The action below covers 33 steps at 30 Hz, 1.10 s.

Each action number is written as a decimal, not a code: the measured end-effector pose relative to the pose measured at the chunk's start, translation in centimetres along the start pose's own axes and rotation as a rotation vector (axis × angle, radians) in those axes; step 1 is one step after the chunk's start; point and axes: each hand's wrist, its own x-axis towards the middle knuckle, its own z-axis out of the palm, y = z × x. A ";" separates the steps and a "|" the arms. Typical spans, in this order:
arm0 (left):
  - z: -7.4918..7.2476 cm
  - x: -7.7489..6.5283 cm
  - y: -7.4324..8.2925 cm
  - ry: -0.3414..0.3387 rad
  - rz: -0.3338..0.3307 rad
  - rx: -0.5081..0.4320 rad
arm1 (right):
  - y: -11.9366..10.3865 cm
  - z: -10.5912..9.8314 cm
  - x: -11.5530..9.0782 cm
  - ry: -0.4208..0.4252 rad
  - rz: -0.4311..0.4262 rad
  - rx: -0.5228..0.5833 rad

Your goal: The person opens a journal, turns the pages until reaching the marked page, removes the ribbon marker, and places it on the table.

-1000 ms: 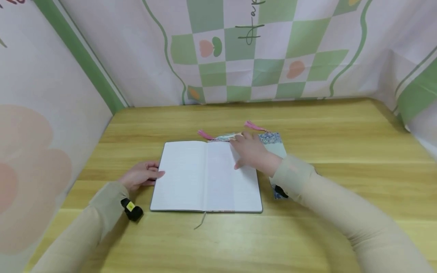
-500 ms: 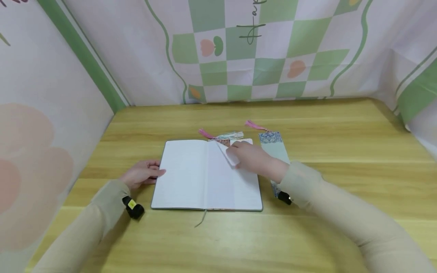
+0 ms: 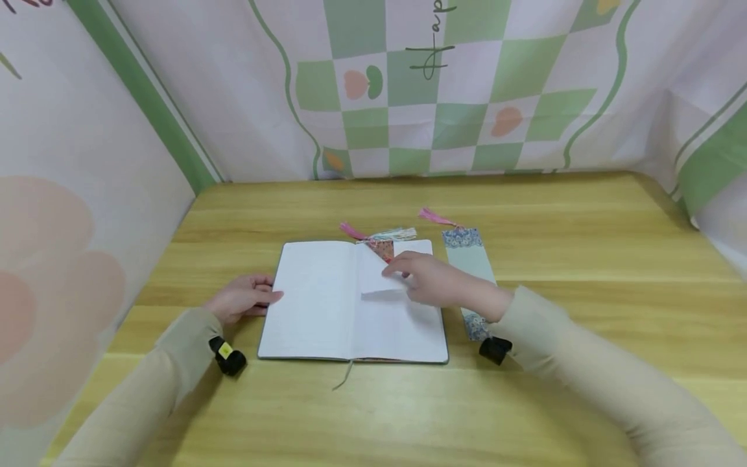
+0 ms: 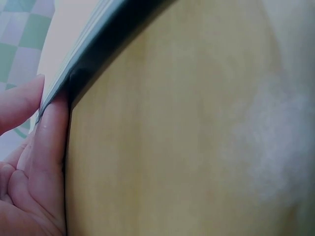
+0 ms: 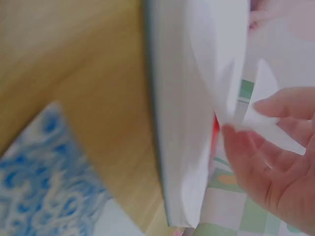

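An open notebook [image 3: 312, 301] with white pages lies on the table in the head view. My left hand [image 3: 245, 298] grips its left edge, thumb on top and fingers underneath, as the left wrist view also shows at the dark cover [image 4: 91, 61]. With thumb and forefinger my right hand [image 3: 434, 280] pinches the top corner of a right-hand page [image 3: 378, 279], folding it down toward the middle. Under this page a reddish-brown patterned bookmark [image 3: 382, 248] shows in part. A pink tassel [image 3: 353, 230] and a pale multicoloured tassel [image 3: 393, 234] stick out past the notebook's top edge.
A second bookmark [image 3: 467, 256], pale green with blue patterned ends, lies right of the notebook, partly under my right forearm. Its pink tassel [image 3: 439, 215] points away. A grey ribbon [image 3: 344, 376] hangs from the spine. Patterned curtains [image 3: 408, 123] border the table's back and left.
My right hand has moved from the notebook's top edge toward me, pinching the page corner and folding it down. The reddish-brown bookmark has come into sight. My left hand has stayed put.
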 end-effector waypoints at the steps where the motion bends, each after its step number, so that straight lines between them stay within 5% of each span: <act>1: 0.0 0.0 0.0 0.000 0.001 -0.002 | 0.0 -0.2 -0.1 0.005 0.010 0.051; 12: -0.3 -0.3 -0.2 -0.027 0.027 -0.020 | -1.3 -1.9 0.2 0.065 0.153 0.492; 15: -0.1 -0.4 0.0 -0.005 0.003 -0.006 | -2.0 -1.7 0.5 0.027 0.165 0.690; 18: 0.2 -0.3 0.2 0.009 -0.008 0.000 | -2.8 -1.2 0.8 -0.057 0.127 0.737; 28: -0.1 0.3 -0.5 0.001 0.051 -0.012 | -5.7 2.1 2.6 -0.324 0.014 0.086; 33: -0.2 0.4 -0.9 -0.031 0.098 -0.028 | -6.8 3.1 3.3 -0.409 0.039 -0.100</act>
